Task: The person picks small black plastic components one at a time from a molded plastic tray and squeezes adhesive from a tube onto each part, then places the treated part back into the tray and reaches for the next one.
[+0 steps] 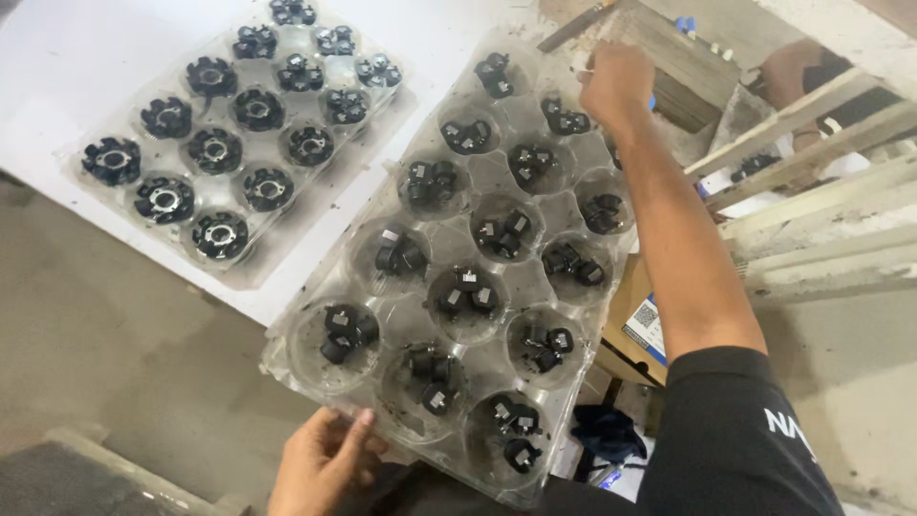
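Note:
A clear plastic blister tray (420, 315) with round wells is held above the floor, each well holding a few small black parts (466, 291). My left hand (320, 459) grips the tray's near edge from below. My right hand (616, 81) is stretched out and grips the tray's far corner. A second clear tray (382, 105) lies on a white table at the upper left, its wells filled with black ring-shaped toothed parts (215, 148).
The white table (86, 57) runs along the upper left. Wooden slats and a pallet frame (821, 191) stand at the right. A cardboard box with a blue label (645, 325) sits under my right forearm. Below is grey concrete floor (124, 354).

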